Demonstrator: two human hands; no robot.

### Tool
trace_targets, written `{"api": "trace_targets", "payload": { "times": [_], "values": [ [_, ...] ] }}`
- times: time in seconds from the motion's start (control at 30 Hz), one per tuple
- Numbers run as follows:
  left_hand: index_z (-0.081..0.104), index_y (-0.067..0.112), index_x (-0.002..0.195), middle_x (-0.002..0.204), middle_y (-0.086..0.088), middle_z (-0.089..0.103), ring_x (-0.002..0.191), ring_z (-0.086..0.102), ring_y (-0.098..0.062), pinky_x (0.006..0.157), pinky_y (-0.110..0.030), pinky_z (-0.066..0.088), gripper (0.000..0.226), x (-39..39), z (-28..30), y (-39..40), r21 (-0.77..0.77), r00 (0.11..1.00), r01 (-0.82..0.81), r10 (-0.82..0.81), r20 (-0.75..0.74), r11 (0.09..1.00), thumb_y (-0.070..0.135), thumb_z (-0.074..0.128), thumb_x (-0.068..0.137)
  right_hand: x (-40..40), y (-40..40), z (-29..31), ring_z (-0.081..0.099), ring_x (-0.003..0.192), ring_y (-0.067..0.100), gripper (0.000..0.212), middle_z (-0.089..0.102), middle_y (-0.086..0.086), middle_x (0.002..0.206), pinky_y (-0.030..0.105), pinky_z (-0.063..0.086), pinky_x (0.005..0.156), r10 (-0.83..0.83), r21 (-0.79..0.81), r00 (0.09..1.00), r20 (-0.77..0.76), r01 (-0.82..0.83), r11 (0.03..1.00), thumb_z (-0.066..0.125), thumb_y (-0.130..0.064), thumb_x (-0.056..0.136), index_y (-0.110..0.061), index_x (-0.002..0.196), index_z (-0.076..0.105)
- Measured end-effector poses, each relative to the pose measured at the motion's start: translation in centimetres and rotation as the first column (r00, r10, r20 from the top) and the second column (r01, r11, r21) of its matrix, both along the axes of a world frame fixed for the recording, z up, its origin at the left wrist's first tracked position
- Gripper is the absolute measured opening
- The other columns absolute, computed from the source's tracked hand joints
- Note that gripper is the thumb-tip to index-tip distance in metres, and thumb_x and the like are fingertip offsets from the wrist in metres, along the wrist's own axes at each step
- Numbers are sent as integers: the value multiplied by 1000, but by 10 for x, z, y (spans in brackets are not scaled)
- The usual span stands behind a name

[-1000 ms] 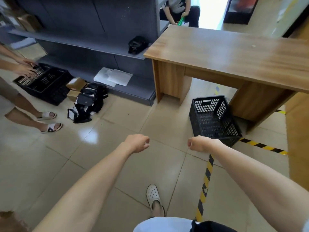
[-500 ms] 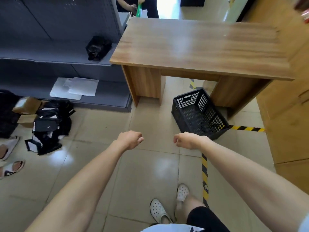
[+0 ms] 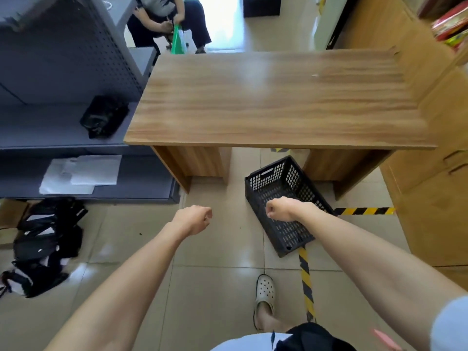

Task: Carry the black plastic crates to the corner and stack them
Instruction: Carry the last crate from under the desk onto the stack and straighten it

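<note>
One black plastic crate (image 3: 276, 183) with perforated walls stands on the tiled floor, its far end under the front edge of the wooden desk. It holds nothing. My right hand (image 3: 279, 209) hovers over the crate's near half, fingers curled into a loose fist, holding nothing. My left hand (image 3: 195, 217) is also a loose fist, to the left of the crate and above bare tiles. Both arms reach forward at the same height.
The wooden desk (image 3: 273, 102) spans the middle. Grey metal shelving (image 3: 76, 138) with papers and a black bag stands left. A heap of black bags (image 3: 43, 239) lies on the floor at left. Yellow-black tape (image 3: 306, 277) runs past my shoe. Wooden cabinets (image 3: 435, 188) line the right; a seated person (image 3: 167, 19) is beyond.
I have walked forward and turned right, so the desk and crate are closer and centred. The other person and their crate at left left the view. My right hand now overlaps the crate.
</note>
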State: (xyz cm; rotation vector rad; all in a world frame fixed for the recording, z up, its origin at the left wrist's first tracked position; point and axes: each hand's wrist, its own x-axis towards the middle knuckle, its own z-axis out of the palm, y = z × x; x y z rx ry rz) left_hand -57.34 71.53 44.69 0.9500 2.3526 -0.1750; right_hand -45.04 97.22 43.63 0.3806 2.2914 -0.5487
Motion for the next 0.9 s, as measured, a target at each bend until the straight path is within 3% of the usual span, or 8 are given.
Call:
{"api": "trace_targets", "payload": {
  "times": [0.17, 0.43, 0.7, 0.9],
  "values": [
    [56, 29, 122, 125, -2, 61, 108, 60, -27, 88, -37, 51, 30, -15, -6, 67, 8, 996, 85, -85, -32, 996, 25, 42, 96, -20, 42, -8, 59, 93, 20, 17, 61, 2, 111, 33, 46, 71, -97, -63, 991, -89, 91, 994, 45, -36, 97, -30, 108, 57],
    [59, 31, 117, 123, 1, 64, 106, 63, -25, 80, -35, 49, 31, -37, -29, 159, 45, 974, 228, -227, -23, 973, 25, 41, 93, 16, 114, -39, 56, 106, 26, 26, 57, 5, 124, 45, 49, 93, -237, 25, 959, 155, 236, 971, 43, -35, 98, -26, 120, 56],
    [58, 23, 113, 115, -3, 67, 100, 64, -29, 75, -35, 48, 28, -71, -61, 231, 54, 919, 393, -394, 9, 918, 22, 39, 93, 14, 161, -54, 58, 106, 25, 25, 61, 4, 122, 46, 51, 94, -512, 11, 848, 135, 515, 857, 43, -36, 95, -27, 113, 57],
    [57, 18, 105, 102, -7, 67, 88, 65, -30, 64, -34, 46, 22, -87, -95, 266, 65, 893, 444, -447, 48, 894, 23, 38, 95, 5, 189, -78, 59, 99, 24, 20, 62, 3, 115, 43, 52, 88, -586, 36, 801, 126, 586, 809, 41, -35, 95, -30, 107, 56]
  ]
}}
